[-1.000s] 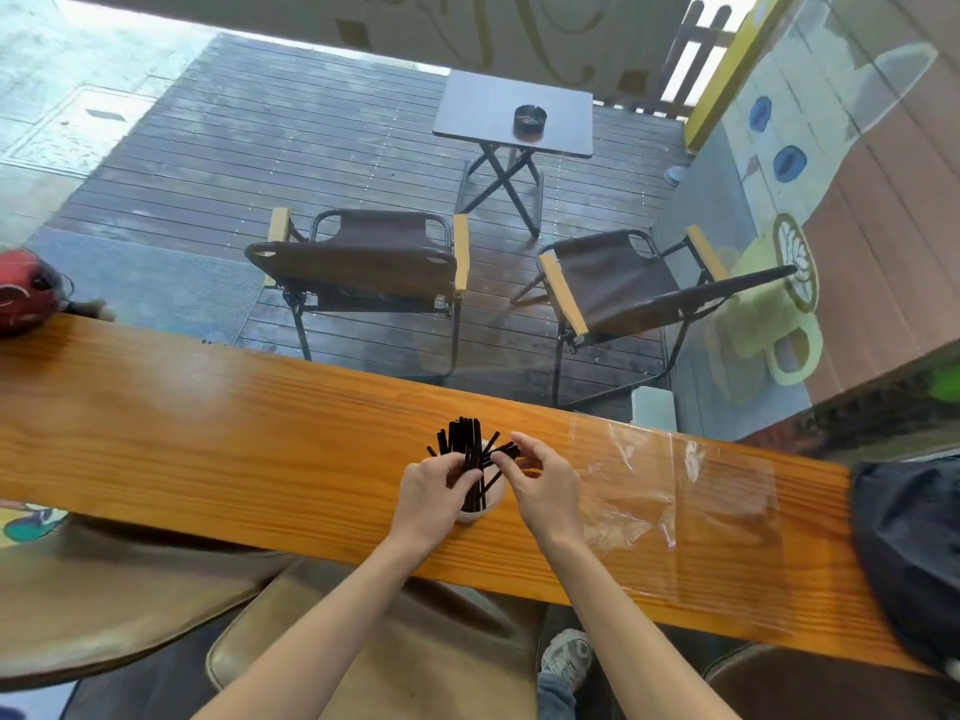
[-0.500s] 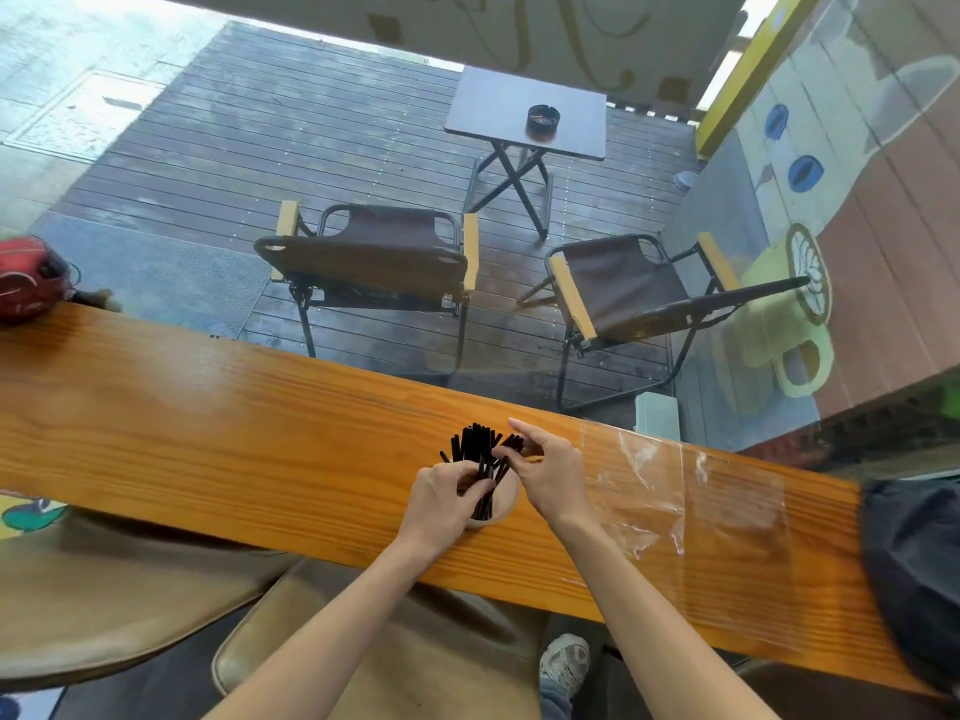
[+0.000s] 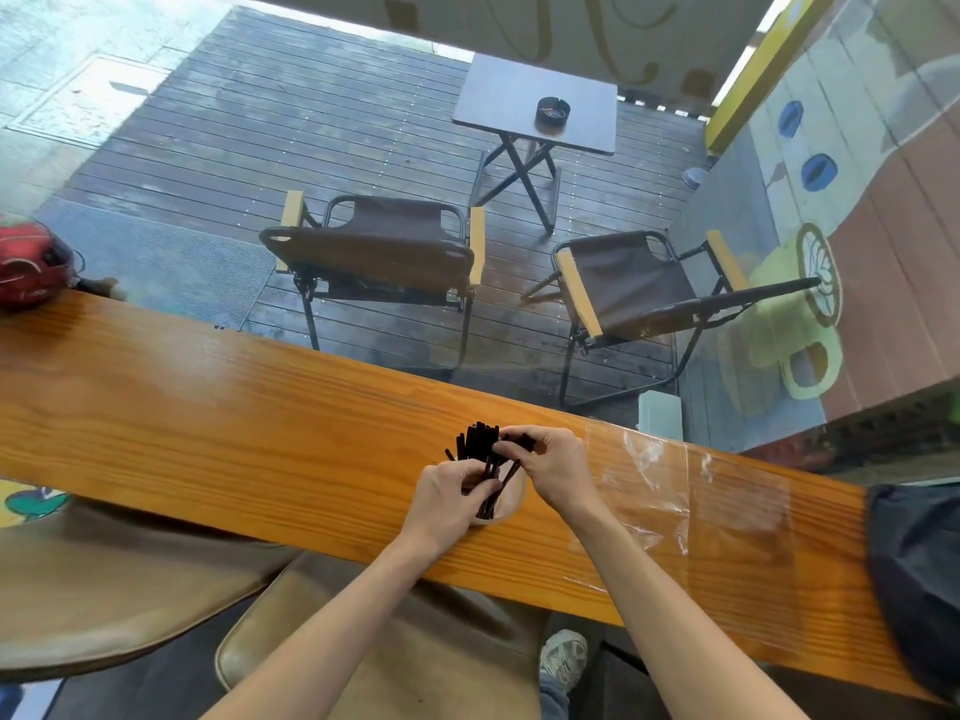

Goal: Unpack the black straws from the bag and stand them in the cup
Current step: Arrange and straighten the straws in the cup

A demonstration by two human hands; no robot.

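Though most of the view is taken up by the deck outside, the working items sit on one long wooden bench (image 3: 208,407), listed here from largest to smallest.

Bench: varnished plank running across the view; carries everything below.

Bag (image 3: 675,491): clear plastic, lying flat and crumpled on the bench just right of the cup. It looks empty, though glare makes that hard to confirm. Judged limp and slippery.

Left hand (image 3: 447,493): curled against the left side of the cup, fingers closed round the lower part of the straw bundle; this grip appears to steady both.

Right hand (image 3: 553,467): above the cup's right rim, thumb and fingertips pinched shut on the upper ends of a few straws.

Cup (image 3: 506,504): small, pale, standing upright on the bench between the two hands, largely hidden by them. Judged light and easy to tip.

Black straws (image 3: 480,444): short, thin, bunched in the cup with tops fanning out above the rim, some leaning. Judged very light, fairly stiff and smooth, so they slide and splay readily. Best gathered as a bundle near mid-length, then squared at the tops with light pinches while the cup is held.

Status, as a judgement: unpacking seems done; tidying the bundle upright remains.
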